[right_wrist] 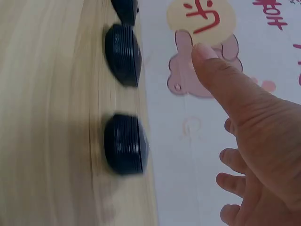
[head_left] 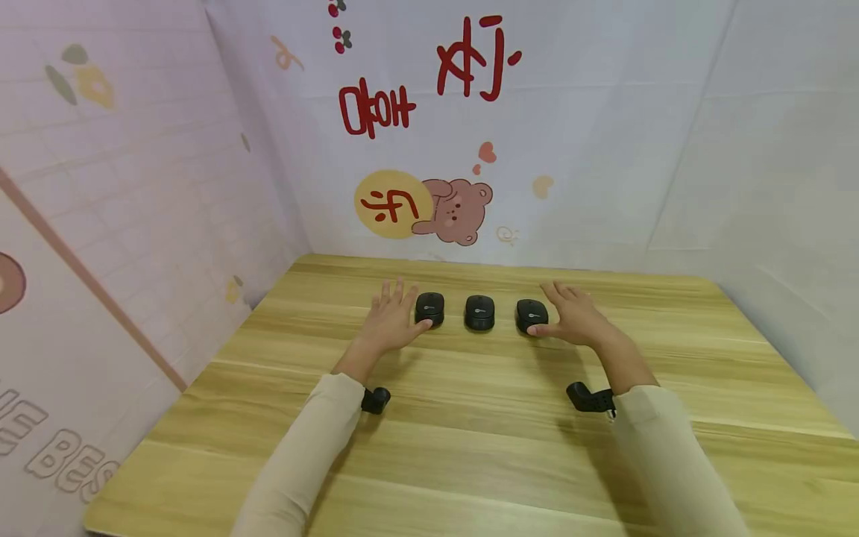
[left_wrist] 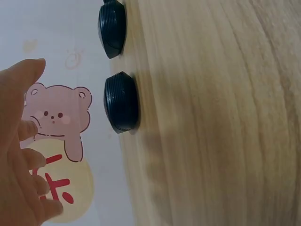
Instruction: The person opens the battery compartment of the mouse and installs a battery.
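Note:
Three small black rounded devices with ribbed sides and a pale logo on top sit in a row across the table: a left one (head_left: pixel 429 307), a middle one (head_left: pixel 479 313) and a right one (head_left: pixel 532 315). My left hand (head_left: pixel 391 319) hovers beside the left device, fingers spread, and its thumb overlaps that device's edge in the head view. Beside the right device is my right hand (head_left: pixel 576 316), also spread, thumb over its near corner there. Both wrist views show a gap between the hand (right_wrist: pixel 263 155) and the nearest device (right_wrist: pixel 126 143). Neither hand holds anything.
The wood-grain table (head_left: pixel 456 447) meets a white wall cloth (head_left: pixel 590 186) printed with a bear (head_left: pixel 459 212) and red characters. Another printed cloth (head_left: pixel 148 209) hangs along the left side. A black wrist mount (head_left: pixel 590 397) sticks out from each cream sleeve (head_left: pixel 671 455).

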A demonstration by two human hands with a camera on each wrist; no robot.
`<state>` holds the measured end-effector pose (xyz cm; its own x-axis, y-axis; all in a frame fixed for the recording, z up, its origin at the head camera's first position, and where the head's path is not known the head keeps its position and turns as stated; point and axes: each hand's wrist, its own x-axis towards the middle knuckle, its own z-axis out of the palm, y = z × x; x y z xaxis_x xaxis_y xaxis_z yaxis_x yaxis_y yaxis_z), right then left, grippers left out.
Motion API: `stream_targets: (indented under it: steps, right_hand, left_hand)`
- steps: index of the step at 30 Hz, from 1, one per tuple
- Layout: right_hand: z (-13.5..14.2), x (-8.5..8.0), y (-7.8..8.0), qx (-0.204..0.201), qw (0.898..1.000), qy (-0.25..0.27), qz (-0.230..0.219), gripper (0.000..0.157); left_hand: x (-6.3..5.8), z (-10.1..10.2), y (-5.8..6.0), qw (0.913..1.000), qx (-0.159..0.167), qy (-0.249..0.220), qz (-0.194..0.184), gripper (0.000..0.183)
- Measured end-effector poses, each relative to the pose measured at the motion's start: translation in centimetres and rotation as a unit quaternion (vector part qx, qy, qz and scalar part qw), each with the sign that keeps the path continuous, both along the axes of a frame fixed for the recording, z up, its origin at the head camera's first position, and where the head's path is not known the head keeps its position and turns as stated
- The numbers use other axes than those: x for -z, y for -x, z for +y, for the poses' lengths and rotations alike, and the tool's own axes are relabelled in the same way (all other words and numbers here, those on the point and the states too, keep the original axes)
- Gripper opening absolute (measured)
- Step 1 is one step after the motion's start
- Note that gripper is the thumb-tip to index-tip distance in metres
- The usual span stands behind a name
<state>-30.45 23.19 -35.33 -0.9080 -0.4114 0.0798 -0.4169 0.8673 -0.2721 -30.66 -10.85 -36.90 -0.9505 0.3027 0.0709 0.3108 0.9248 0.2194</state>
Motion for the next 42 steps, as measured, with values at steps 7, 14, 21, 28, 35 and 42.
stream_targets:
  steps: [7, 14, 21, 28, 35, 42]
  right_hand:
    - [-5.3, -0.3, 2.0, -0.035, 0.999, 0.018, 0.006, 0.092]
    - [-9.9, 1.1, 2.8, -0.055, 0.998, 0.009, 0.013, 0.093]
    - [-13.7, 2.3, 3.9, -0.083, 0.996, -0.017, 0.034, 0.09]
    - [-16.9, 2.9, 5.2, -0.074, 0.996, -0.055, -0.017, 0.086]
    - [-18.2, 4.1, 5.6, -0.058, 0.995, -0.066, -0.051, 0.089]
    - [-18.7, 5.5, 6.0, -0.06, 0.994, -0.075, -0.047, 0.088]
  left_hand:
    - [0.4, 0.0, 1.0, 0.9999, 0.002, -0.008, -0.007, 0.08]
    - [1.4, 0.4, 1.4, 0.9996, 0.009, 0.005, -0.028, 0.077]
    - [1.8, 1.0, 2.1, 0.9992, 0.011, 0.021, -0.031, 0.078]
    - [1.8, 1.3, 3.3, 0.9983, 0.012, 0.046, -0.035, 0.077]
    - [2.0, 1.5, 3.6, 0.9971, 0.015, 0.044, -0.06, 0.078]
    - [3.1, 1.5, 4.0, 0.9951, 0.01, 0.06, -0.078, 0.076]
